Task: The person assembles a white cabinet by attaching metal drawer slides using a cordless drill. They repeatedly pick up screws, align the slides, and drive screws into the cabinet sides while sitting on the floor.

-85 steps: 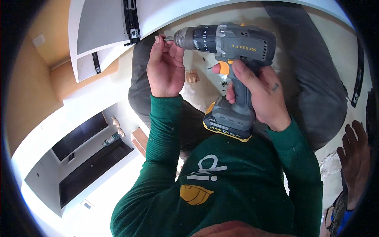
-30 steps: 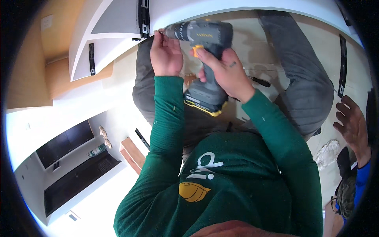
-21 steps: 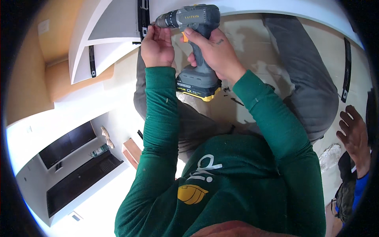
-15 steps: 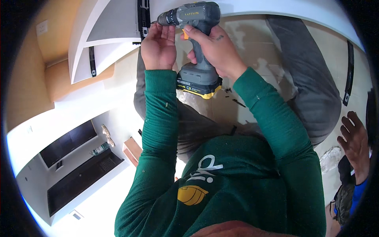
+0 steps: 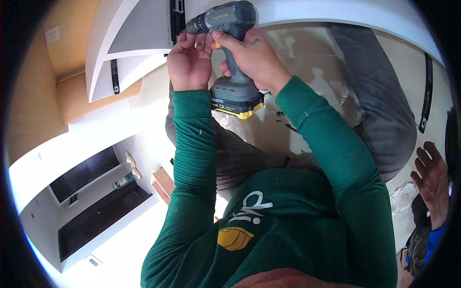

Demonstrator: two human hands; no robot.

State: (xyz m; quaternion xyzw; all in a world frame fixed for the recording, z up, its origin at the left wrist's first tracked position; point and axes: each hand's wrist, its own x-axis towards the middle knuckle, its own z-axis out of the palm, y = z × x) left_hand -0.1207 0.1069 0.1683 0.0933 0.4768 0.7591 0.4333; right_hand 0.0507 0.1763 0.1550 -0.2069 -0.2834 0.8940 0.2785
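Observation:
My right hand [image 5: 261, 57] grips a grey and black cordless drill [image 5: 230, 21] by its handle, with the index finger at the orange trigger. The drill lies level, its chuck pointing left at a black drawer slide [image 5: 177, 21] fixed to a white panel. My left hand [image 5: 189, 62] is raised palm toward me below the chuck. Its thumb and fingertips come together around the drill's tip, beside the slide; whatever they pinch there is too small to make out. The yellow-edged battery [image 5: 237, 108] hangs at the drill's base.
Another black slide [image 5: 115, 77] sits on the lower white panel at left, and one more [image 5: 426, 93] stands at far right. Small dark screws [image 5: 280, 115] lie on the tiled floor between my legs. Another person's hand [image 5: 432, 180] rests at the right edge.
Both my hands and the drill have shifted slightly left in the picture, the drill's tip drawing closer to the slide. The whole view has tilted a little.

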